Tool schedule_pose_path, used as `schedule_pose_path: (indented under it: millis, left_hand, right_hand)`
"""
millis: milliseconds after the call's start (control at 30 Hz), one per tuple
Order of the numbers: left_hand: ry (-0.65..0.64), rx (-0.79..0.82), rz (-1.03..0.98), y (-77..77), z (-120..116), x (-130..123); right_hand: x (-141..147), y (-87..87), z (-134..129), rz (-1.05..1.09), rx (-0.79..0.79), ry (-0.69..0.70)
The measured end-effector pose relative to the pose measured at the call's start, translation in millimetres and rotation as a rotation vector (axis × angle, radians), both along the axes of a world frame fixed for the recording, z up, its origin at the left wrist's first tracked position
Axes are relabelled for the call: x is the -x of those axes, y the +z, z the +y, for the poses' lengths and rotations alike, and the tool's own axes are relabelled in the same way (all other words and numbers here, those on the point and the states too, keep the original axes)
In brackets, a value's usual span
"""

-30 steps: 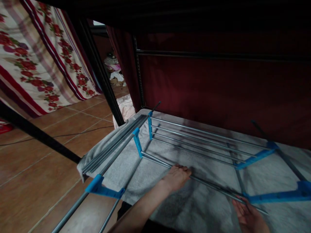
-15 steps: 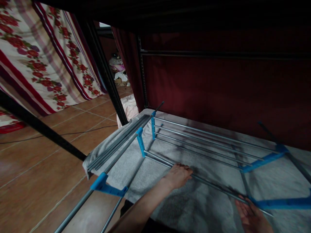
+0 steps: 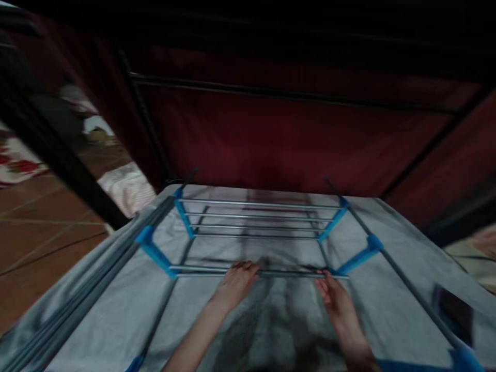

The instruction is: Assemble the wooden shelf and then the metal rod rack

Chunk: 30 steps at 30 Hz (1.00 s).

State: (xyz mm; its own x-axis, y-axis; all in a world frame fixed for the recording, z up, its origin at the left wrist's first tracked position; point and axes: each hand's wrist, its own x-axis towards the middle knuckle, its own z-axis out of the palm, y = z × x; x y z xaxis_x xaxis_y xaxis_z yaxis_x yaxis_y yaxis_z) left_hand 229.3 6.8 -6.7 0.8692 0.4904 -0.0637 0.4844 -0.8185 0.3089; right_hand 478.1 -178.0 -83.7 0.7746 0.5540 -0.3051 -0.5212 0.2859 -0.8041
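Observation:
My left hand is wrapped over a thin metal rod at the near side of a tube rack. The fingers of my right hand pinch the same rod close to its right end. On the left, the rod meets a blue plastic bracket; on the right, its end lies by another blue bracket. Farther back, several parallel rods span a second pair of brackets. Long grey side tubes run through the brackets. The picture is somewhat blurred.
The rack lies on a bed with a grey blanket. Several loose tubes lie along the left. A dark flat rectangular object rests at the right. Black bed posts and a dark red curtain surround the bed.
My view has swung to the right, bringing the rack's right side and the dark flat object into sight. Both hands stay on the rod.

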Motion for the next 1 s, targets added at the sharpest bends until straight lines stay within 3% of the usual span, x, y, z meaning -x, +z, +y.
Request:
schedule_pose_path:
  millis: [167, 400, 600, 833, 1000]
  left_hand:
    - [-0.042, -0.037, -0.026, -9.2, 11, -12]
    - [-0.109, -0.046, -0.022, -6.0, -1, -34]
    - [-0.125, -0.011, 0.029, -5.8, 0, -36]
    - [-0.132, -0.01, 0.014, -18.9, 5, -34]
    - [-0.085, -0.048, -0.024, -23.9, 8, -20]
  right_hand:
    - [6, 18.0, 12, 0.1, -0.076, -0.073]
    - [6, 23.6, 12, 0.135, -0.119, -0.058]
    - [4, 30.5, 10, 0.133, -0.138, -0.043]
    - [-9, 28.9, 5, 0.095, -0.175, -0.143]
    - [-13, 18.3, -6, 0.089, -0.158, -0.07]
